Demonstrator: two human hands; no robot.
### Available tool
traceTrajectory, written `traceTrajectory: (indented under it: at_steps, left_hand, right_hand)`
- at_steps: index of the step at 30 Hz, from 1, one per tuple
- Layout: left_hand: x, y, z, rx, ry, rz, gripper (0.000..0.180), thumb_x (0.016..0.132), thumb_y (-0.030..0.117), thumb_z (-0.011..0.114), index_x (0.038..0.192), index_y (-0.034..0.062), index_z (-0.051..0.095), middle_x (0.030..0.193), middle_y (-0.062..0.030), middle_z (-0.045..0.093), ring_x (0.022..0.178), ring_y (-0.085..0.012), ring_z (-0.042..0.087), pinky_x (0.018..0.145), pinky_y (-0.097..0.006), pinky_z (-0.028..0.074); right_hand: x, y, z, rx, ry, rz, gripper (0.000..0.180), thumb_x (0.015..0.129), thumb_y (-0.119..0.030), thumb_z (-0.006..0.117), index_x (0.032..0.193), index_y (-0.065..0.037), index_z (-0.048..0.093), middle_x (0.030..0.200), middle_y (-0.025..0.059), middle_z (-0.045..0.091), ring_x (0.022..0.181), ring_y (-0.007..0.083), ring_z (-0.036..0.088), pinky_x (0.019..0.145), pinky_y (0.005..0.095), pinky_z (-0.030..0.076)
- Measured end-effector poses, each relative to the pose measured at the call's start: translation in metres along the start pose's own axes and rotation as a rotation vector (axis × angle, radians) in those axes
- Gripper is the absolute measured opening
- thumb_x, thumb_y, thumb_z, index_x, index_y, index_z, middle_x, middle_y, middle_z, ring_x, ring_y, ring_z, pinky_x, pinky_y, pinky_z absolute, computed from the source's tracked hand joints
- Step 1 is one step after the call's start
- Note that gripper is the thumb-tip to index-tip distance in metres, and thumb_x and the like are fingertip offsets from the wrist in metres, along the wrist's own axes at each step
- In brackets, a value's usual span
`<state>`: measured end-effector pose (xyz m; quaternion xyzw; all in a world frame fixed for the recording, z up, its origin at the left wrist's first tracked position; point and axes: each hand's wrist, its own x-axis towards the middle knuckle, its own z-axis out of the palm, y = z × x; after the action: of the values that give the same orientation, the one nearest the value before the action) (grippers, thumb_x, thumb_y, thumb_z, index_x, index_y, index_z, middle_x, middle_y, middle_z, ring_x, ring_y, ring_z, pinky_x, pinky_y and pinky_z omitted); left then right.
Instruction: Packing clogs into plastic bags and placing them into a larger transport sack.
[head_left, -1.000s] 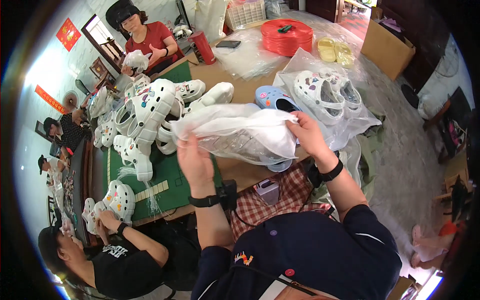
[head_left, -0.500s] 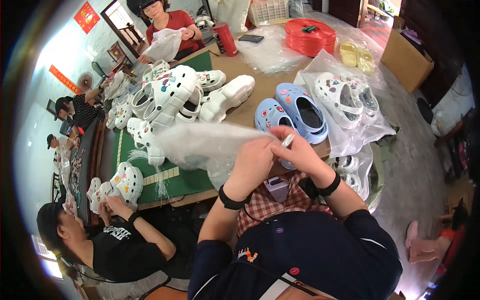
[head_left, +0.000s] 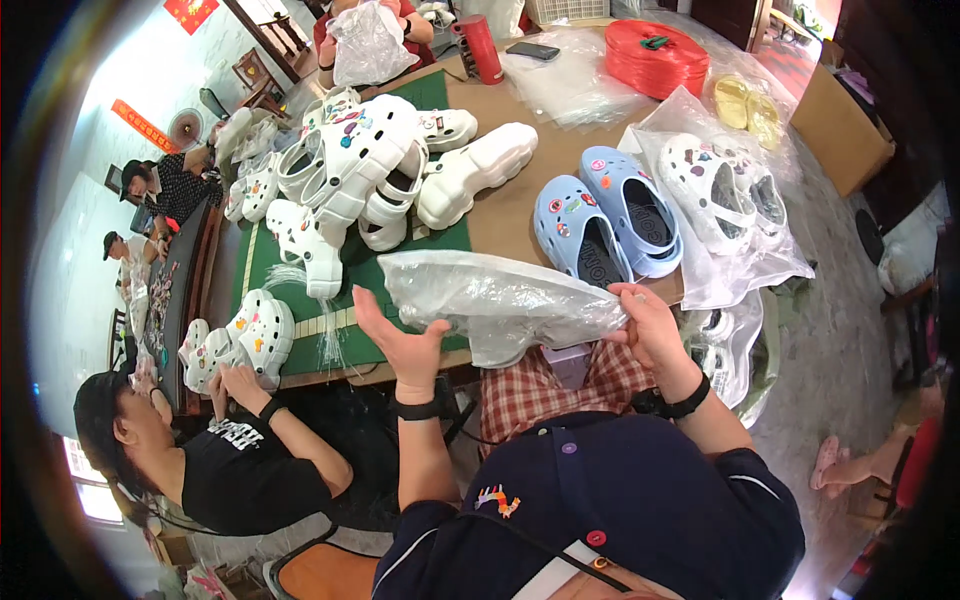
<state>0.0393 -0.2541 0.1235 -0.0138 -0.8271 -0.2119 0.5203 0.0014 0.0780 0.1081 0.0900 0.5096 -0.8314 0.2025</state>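
Note:
A clear plastic bag [head_left: 500,305] stretches sideways in front of me at the table's near edge. My right hand [head_left: 648,325] pinches its right end between thumb and fingers. Beside the bag's left end, my left hand [head_left: 405,350] is raised with thumb and fingers apart, holding nothing. Just beyond my right hand, a pair of light blue clogs [head_left: 610,220] with charms stands on the table. To their right, a pair of white clogs [head_left: 712,190] lies in or on another clear bag.
White clogs [head_left: 360,160] are heaped on the green mat [head_left: 385,350]. Red twine [head_left: 655,60], a phone [head_left: 532,50], flat bags [head_left: 570,85] and yellow clogs [head_left: 745,105] lie farther back. A co-worker [head_left: 230,460] handles clogs at my left; another holds a bag across the table.
My left hand has let go of the bag and moved left, opening. The bag is now spread wider, held by my right hand. The view has shifted slightly.

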Motion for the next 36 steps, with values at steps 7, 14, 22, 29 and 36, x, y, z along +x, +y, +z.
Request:
traceTrajectory:
  at_steps: [7,14,22,29,36]
  left_hand:
    - [0.001,-0.032,0.0,-0.395,-0.566,-0.516,0.061,0.07,0.013,0.081,0.121,-0.0018,0.051,0.117,-0.0155,0.057,0.11,-0.026,0.055,0.098,-0.039,0.041]
    - [0.084,-0.007,-0.004,0.117,-0.747,-0.251,0.053,0.072,0.025,0.079,0.113,0.0007,0.057,0.097,-0.0166,0.062,0.084,-0.0292,0.061,0.076,-0.036,0.049]
    - [0.085,0.007,0.072,0.297,-0.48,0.092,0.064,0.069,0.035,0.08,0.12,0.0055,0.056,0.114,-0.0159,0.057,0.106,-0.034,0.053,0.091,-0.044,0.042]
    - [-0.02,-0.012,0.064,-0.167,-0.693,-0.159,0.052,0.079,0.03,0.071,0.121,0.0051,0.053,0.127,-0.0181,0.049,0.119,-0.0371,0.045,0.096,-0.053,0.036]
    - [-0.049,-0.033,0.028,0.531,-0.919,-0.342,0.073,0.081,0.048,0.067,0.137,0.0063,0.044,0.145,-0.0189,0.037,0.136,-0.0405,0.031,0.104,-0.068,0.023]
  right_hand:
    - [-0.006,0.004,-0.017,0.3,-0.101,0.188,0.035,0.099,-0.024,0.048,0.125,-0.001,0.047,0.114,0.0133,0.06,0.094,0.022,0.065,0.069,0.0341,0.061]
    - [-0.041,-0.027,0.013,-1.007,0.17,-0.567,0.043,0.087,-0.014,0.065,0.124,0.001,0.048,0.111,0.0172,0.06,0.095,0.0245,0.062,0.078,0.0346,0.053]
    - [0.023,0.002,0.091,-1.232,-0.394,-1.01,0.05,0.084,-0.02,0.066,0.127,0.0,0.05,0.131,0.0213,0.052,0.119,0.0376,0.051,0.098,0.0434,0.042]
    - [0.082,0.076,0.092,-1.767,-0.224,-0.604,0.069,0.085,-0.04,0.064,0.135,0.001,0.041,0.137,0.0294,0.042,0.129,0.0439,0.039,0.106,0.0503,0.033]
    - [0.073,0.054,0.075,-1.582,-0.319,-0.676,0.071,0.08,-0.034,0.071,0.133,0.004,0.041,0.134,0.0314,0.043,0.127,0.044,0.041,0.106,0.0469,0.034]
